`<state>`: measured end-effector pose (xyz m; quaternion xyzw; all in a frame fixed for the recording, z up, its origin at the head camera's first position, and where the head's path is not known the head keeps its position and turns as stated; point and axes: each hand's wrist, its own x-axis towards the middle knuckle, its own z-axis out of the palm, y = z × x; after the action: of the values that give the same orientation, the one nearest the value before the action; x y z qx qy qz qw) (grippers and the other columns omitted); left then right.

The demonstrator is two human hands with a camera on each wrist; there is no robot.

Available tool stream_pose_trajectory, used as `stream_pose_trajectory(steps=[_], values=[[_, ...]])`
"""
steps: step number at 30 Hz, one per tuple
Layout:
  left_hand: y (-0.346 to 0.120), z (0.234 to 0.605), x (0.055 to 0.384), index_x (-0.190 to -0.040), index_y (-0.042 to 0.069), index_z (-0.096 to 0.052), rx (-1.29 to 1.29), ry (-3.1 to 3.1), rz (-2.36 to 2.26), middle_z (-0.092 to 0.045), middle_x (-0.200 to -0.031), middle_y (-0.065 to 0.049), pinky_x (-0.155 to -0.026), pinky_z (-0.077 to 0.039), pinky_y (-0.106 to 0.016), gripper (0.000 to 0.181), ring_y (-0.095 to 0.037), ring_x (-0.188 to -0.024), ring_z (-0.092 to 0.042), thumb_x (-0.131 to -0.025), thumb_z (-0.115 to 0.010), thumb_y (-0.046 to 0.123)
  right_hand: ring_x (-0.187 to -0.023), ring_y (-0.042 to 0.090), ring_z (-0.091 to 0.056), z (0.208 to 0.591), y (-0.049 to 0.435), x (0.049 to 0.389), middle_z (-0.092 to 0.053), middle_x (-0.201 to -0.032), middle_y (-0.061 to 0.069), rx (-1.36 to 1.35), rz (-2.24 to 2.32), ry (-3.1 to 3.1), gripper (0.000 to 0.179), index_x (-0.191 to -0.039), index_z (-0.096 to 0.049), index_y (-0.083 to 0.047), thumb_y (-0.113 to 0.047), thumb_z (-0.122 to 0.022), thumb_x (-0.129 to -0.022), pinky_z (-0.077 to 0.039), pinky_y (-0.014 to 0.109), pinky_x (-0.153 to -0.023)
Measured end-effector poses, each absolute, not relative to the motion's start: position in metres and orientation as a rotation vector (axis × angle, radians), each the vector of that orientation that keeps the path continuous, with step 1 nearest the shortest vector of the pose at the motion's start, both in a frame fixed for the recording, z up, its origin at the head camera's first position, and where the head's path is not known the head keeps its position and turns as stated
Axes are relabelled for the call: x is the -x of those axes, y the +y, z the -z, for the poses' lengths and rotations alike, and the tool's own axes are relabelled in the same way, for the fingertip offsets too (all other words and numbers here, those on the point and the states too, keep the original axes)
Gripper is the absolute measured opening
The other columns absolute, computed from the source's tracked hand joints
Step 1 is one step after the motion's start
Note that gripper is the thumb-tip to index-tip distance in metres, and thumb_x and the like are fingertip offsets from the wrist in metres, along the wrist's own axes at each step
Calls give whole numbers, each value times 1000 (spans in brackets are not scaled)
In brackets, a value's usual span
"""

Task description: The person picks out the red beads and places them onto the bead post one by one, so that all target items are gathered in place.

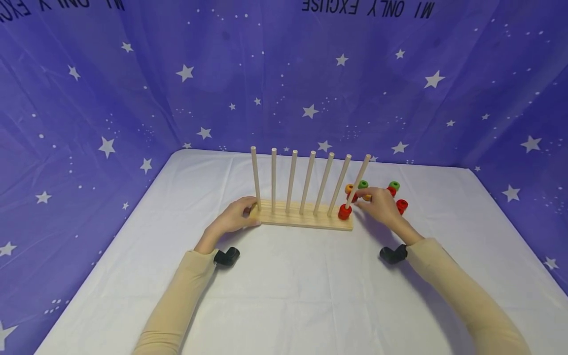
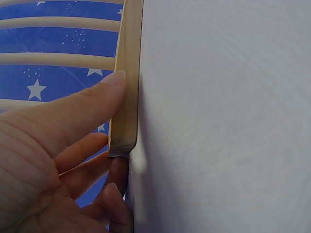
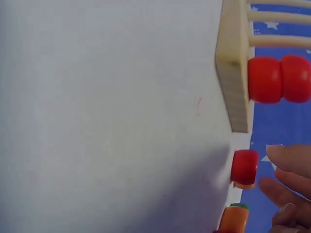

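Observation:
A wooden base (image 1: 306,221) with seven upright pegs stands mid-table. Two red beads (image 1: 344,212) sit at the foot of the rightmost peg. My left hand (image 1: 241,214) grips the base's left end. In the left wrist view its thumb (image 2: 82,109) presses the front edge of the base (image 2: 125,73) and the other fingers curl behind the end. My right hand (image 1: 366,201) reaches past the right end with loosely straight fingers (image 3: 286,158). They stop just short of a loose red bead (image 3: 244,166) and hold nothing.
Loose beads lie behind the right end: green (image 1: 363,184), orange (image 1: 349,188), another green (image 1: 394,185) and red (image 1: 402,204). A white cloth (image 1: 284,296) covers the table, and a blue starred curtain (image 1: 133,98) closes it in on three sides.

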<state>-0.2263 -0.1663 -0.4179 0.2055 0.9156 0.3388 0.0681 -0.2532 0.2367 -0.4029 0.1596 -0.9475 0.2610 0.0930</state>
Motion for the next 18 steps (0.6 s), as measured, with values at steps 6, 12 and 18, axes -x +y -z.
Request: stream_pose_trajectory(steps=[6, 12, 18], values=[[-166, 418, 227, -136, -9, -40, -617, 2756, -1030, -44, -139, -27, -103, -43, -49, 68, -39, -117, -52, -82, -70, 17, -87, 36, -65, 406, 237, 263, -69, -103, 25, -425, -737, -2816, 33, -109, -68, 3, -12, -72, -80, -54, 49, -75], [-166, 419, 228, -136, -9, -40, -639, 2761, -1040, -44, -139, -27, -103, -43, -48, 67, -39, -117, -52, -81, -71, 16, -81, 32, -62, 409, 234, 269, -71, -94, 21, -403, -729, -2862, 30, -105, -70, -2, -18, -73, -80, -53, 40, -68], [-167, 419, 228, -135, -10, -41, -638, 2755, -1045, -44, -140, -27, -103, -44, -48, 67, -38, -117, -53, -81, -71, 15, -68, 25, -57, 413, 232, 275, -69, -83, 19, -395, -725, -2891, 28, -102, -70, -3, -18, -73, -79, -43, 22, -54]])
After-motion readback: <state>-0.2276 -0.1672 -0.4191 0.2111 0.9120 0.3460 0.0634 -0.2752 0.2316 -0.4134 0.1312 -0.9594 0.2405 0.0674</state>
